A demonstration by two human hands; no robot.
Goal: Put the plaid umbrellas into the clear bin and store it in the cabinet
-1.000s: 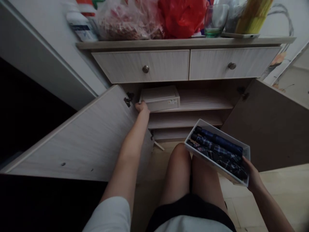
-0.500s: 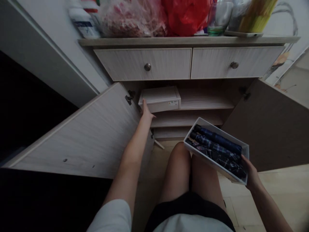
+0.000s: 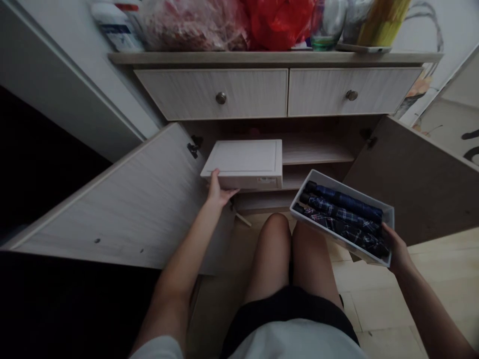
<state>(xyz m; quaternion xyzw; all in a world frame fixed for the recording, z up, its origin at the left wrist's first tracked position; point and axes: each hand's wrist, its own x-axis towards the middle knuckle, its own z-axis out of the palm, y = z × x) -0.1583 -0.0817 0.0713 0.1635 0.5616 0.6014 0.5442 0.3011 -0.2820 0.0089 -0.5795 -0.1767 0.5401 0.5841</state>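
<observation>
My left hand (image 3: 220, 192) grips the near left corner of a flat white box (image 3: 245, 157), thumb on top and fingers underneath. The box juts out of the open cabinet, in front of its upper shelf (image 3: 318, 149). On the right, my right hand (image 3: 399, 249) holds a white plastic bin (image 3: 346, 240) by its near right end, tilted above my knees. Several folded umbrellas (image 3: 342, 217) in dark blue and black plaid lie side by side in this bin. The fingers beneath both containers are partly hidden.
Cabinet doors stand swung out on the left (image 3: 123, 199) and right (image 3: 419, 184). Two closed drawers (image 3: 209, 92) sit above the shelves. A bottle (image 3: 116, 27), a red plastic bag (image 3: 279, 22) and a glass (image 3: 327, 25) crowd the cabinet top.
My left hand has drawn the white box forward off the shelf, toward me. The bin of umbrellas has shifted slightly up and right in view, still in my right hand.
</observation>
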